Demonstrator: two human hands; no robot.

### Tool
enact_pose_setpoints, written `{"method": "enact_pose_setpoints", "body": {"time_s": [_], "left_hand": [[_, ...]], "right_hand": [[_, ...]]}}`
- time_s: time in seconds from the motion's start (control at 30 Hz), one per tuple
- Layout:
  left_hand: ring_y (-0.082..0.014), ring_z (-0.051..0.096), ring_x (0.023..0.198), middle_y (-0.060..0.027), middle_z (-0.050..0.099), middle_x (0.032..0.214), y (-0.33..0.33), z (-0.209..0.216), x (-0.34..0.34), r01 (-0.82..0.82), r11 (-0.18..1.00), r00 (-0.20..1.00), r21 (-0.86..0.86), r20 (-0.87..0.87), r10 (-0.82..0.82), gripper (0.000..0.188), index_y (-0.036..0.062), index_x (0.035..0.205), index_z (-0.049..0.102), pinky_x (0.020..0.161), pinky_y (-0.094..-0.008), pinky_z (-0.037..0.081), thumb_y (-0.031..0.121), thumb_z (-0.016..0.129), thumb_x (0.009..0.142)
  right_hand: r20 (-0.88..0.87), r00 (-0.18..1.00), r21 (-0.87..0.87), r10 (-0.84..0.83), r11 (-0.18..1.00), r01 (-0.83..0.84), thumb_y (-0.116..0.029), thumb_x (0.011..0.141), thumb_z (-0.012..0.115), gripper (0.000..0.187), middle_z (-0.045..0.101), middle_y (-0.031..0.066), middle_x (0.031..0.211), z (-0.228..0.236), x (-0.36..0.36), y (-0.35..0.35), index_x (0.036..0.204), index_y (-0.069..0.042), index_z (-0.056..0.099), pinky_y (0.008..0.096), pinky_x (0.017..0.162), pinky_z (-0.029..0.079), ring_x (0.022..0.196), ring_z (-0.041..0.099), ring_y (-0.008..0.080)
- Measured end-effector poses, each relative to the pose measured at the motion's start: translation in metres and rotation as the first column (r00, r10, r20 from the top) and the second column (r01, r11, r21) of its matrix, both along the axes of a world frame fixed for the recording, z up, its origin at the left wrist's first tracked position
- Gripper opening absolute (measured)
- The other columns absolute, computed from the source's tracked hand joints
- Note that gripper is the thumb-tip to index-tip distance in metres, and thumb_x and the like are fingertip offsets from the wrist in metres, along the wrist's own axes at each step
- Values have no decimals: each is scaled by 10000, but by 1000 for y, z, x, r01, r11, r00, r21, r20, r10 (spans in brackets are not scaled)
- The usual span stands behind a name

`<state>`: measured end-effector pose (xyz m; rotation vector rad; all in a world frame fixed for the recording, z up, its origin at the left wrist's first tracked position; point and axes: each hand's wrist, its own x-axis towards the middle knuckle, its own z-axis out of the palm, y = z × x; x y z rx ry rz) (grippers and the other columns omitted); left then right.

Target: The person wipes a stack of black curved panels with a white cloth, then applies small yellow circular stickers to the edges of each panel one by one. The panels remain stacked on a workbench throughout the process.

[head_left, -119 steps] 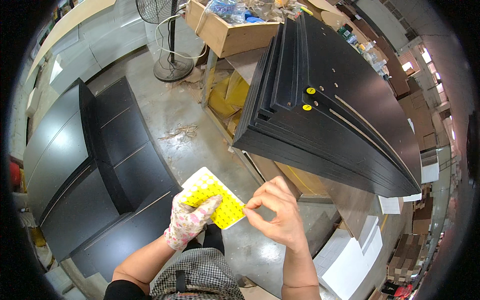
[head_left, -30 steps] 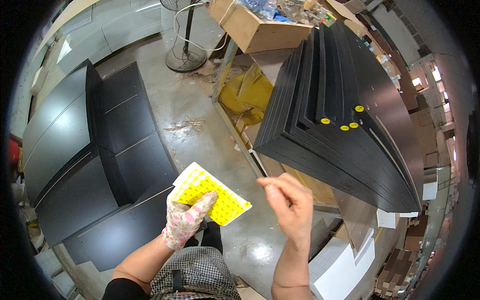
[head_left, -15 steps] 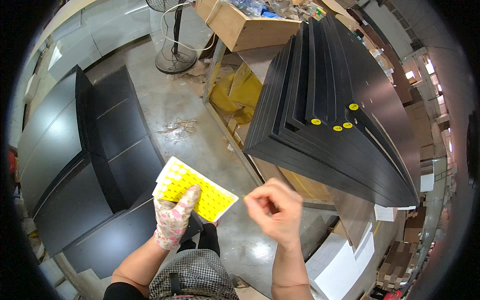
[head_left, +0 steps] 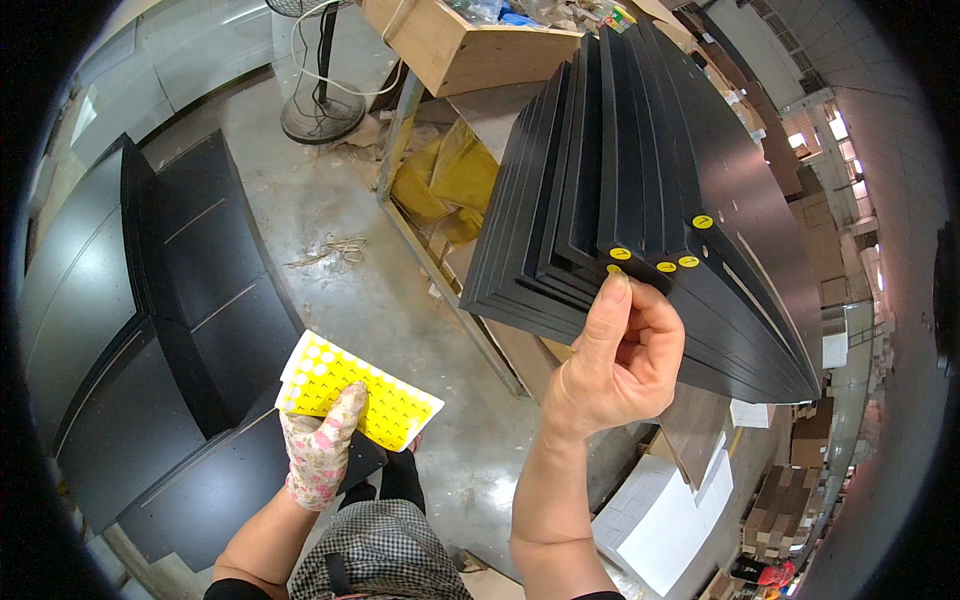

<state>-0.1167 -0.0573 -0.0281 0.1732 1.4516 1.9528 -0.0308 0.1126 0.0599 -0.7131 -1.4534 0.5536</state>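
Note:
My left hand (head_left: 320, 445), in a floral glove, holds a yellow sheet of round stickers (head_left: 355, 392) low at the left. My bare right hand (head_left: 615, 360) is raised to a stack of black panels (head_left: 640, 190) standing on edge, its forefinger pressing a small yellow round sticker (head_left: 613, 269) onto a panel's edge. Three more yellow stickers (head_left: 620, 254) sit on neighbouring panel edges just above my fingertip.
More black panels (head_left: 150, 300) lie stacked on the concrete floor at the left. A wooden crate (head_left: 460, 50) sits on a bench behind the stack, with yellow bags (head_left: 450, 180) under it. A fan stand (head_left: 322, 110) is at the back; white boards (head_left: 665, 520) lie at lower right.
My right hand has risen from beside the sticker sheet up to the panel edges, pressing a sticker there. The left hand with the sheet has stayed low.

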Motion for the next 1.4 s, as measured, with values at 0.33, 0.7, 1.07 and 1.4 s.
{"method": "enact_pose_setpoints", "body": {"time_s": [0.33,0.7,1.07,1.4], "left_hand": [[-124,622,859,-44,651,953,0,0,-1,53,998,999,16,1,-53,252,19,1062,595,790,-276,500,21,652,817],[-137,631,878,-66,650,995,0,11,-4,181,979,983,94,-42,-178,280,-6,1107,580,785,-290,515,5,638,833],[-134,575,882,-81,599,1016,1,12,-14,122,980,983,157,-156,-98,471,18,1187,516,797,-293,488,107,720,771],[-227,567,962,-132,581,1035,-9,18,-34,88,984,589,-155,-789,-177,249,41,895,590,841,-329,456,85,734,697]], "right_hand": [[-79,990,-53,-119,992,115,-15,832,667,183,526,1,692,-2,-1,4,887,-16,492,153,525,373,580,456,25],[373,541,-664,754,624,-411,-14,746,671,154,537,9,691,-18,25,-38,898,1,692,176,492,317,566,450,44],[175,601,-720,780,517,-462,-35,744,697,87,572,38,707,-44,40,-33,760,8,622,248,557,413,619,532,103],[331,501,-718,799,558,-415,-53,790,662,95,553,64,698,-50,50,-35,778,25,609,255,542,401,599,520,130]]}}
